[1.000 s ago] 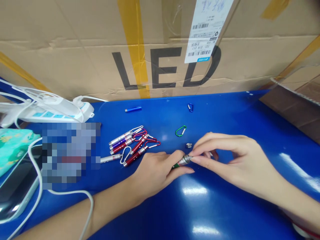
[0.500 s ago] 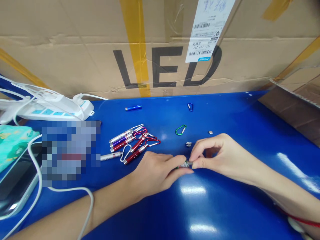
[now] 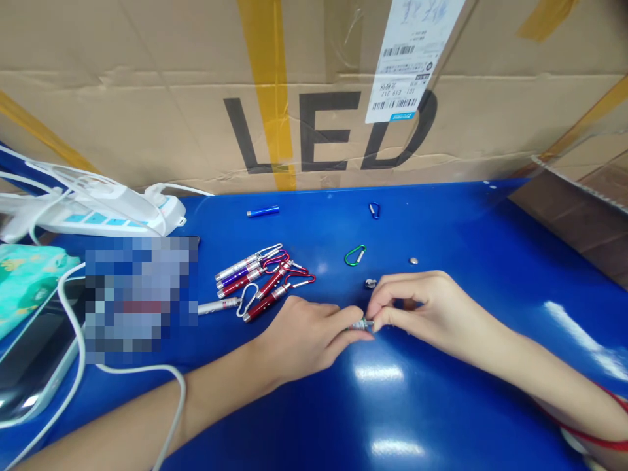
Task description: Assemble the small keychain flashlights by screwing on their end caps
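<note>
A silver disc [image 3: 413, 261] has come into view right of the green clip [image 3: 362, 248], apparently leaving the right hand [image 3: 426, 304] to pinch just the tip of the pen [image 3: 360, 324], gripped by the left hand [image 3: 311, 337] nearer than the clip.

Hands: two, left hand [image 3: 307, 333], right hand [image 3: 429, 297]. Gripped tube [image 3: 358, 324], partly hidden: one. Clustered slim tubes: six, as two silver tubes [image 3: 238, 267] [image 3: 218, 305], one purple tube [image 3: 238, 279], three red tubes [image 3: 238, 286] [image 3: 271, 282] [image 3: 265, 305]. Their clips overlap; count unclear. Lone blue tube [image 3: 263, 212]: one. Loose carabiners: two, one green carabiner [image 3: 348, 261], one blue carabiner [image 3: 377, 212]. Small metal pieces [image 3: 370, 284] [image 3: 413, 261] on tabletop [image 3: 451, 418]: two. Power strip [image 3: 171, 216]: one. Black printed letters [image 3: 324, 136]: three.
</note>
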A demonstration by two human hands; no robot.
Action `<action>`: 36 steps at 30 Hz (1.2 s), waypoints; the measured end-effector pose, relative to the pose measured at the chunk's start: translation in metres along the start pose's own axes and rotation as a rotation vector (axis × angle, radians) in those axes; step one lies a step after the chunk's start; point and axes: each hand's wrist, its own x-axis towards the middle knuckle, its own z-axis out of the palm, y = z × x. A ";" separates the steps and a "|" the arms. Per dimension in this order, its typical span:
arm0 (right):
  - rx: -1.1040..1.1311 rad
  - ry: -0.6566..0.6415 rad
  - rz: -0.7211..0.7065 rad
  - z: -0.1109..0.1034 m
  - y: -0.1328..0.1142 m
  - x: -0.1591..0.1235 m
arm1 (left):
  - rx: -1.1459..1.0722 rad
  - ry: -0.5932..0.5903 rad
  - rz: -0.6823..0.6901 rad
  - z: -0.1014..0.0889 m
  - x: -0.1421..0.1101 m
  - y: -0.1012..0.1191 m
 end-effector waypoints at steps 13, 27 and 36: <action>0.116 0.028 0.283 0.007 -0.003 0.001 | 0.092 0.106 -0.015 0.004 0.001 0.001; 0.344 -0.059 0.493 0.004 -0.006 0.000 | 0.168 0.152 -0.014 0.000 0.004 0.007; 0.199 0.097 0.401 0.013 -0.014 0.002 | 0.082 0.181 -0.101 0.006 0.000 0.005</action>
